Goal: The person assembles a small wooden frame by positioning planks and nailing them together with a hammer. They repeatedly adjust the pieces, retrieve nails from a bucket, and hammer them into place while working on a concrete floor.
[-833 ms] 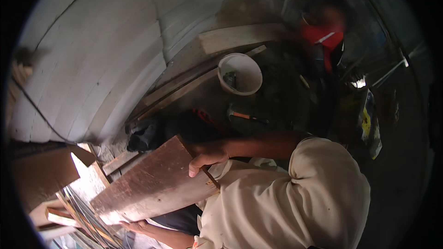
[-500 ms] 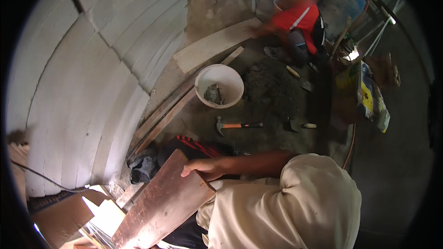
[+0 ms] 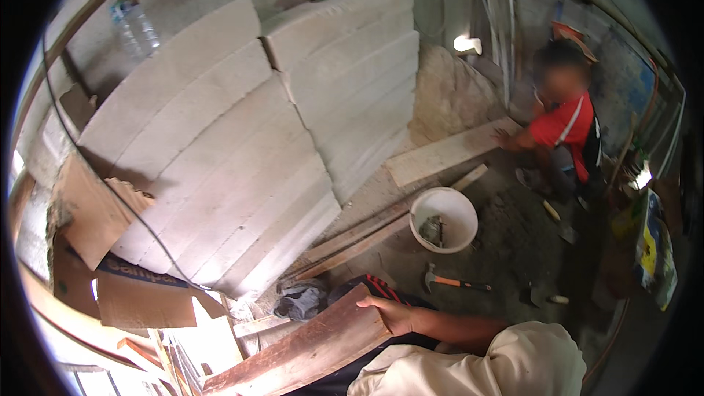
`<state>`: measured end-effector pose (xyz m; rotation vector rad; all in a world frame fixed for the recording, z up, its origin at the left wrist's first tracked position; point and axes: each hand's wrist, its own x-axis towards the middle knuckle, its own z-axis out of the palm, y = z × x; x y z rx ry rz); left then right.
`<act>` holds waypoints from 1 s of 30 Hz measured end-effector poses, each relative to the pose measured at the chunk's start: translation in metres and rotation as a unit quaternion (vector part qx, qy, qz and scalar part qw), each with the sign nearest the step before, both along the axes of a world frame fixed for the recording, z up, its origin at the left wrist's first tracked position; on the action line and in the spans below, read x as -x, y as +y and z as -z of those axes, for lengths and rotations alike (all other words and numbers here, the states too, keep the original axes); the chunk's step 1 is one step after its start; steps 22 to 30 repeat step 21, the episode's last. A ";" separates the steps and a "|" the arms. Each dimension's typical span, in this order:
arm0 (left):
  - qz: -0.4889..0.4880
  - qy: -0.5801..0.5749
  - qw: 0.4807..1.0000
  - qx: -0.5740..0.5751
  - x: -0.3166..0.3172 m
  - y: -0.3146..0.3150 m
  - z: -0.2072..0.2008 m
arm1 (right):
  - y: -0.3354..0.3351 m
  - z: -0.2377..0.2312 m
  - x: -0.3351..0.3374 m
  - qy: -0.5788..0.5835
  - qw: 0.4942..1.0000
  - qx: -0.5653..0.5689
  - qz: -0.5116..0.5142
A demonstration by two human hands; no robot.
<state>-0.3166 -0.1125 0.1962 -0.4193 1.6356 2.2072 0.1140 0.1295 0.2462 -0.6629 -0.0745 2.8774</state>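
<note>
My right hand grips the upper end of a long reddish-brown wooden board, with the fingers closed over its edge. The board slants from my hand down to the lower left, its far end reaching the bottom of the picture. My bare right forearm comes out of a beige sleeve at the lower right. My left hand does not show. Below the board is dark trouser cloth, with red stripes just past it. A claw hammer with an orange and black handle lies on the floor beyond my forearm.
A white bucket holds a tool and grey mortar. Large pale blocks stand stacked at the left, near torn cardboard. A person in red crouches at the far right, hand on a pale plank. Trowels lie nearby.
The view has swung left and up, so the scene sits farther right and lower, showing more of the block stack. My right hand still holds the board.
</note>
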 end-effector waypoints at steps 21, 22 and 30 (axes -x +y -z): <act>0.051 -0.014 0.998 -0.040 0.044 -0.060 0.016 | 0.002 0.006 0.008 -0.084 0.996 0.004 -0.005; 0.051 -0.014 0.998 -0.040 0.044 -0.060 0.016 | 0.002 0.006 0.008 -0.084 0.996 0.004 -0.005; 0.051 -0.014 0.998 -0.040 0.044 -0.060 0.016 | 0.002 0.006 0.008 -0.084 0.996 0.004 -0.005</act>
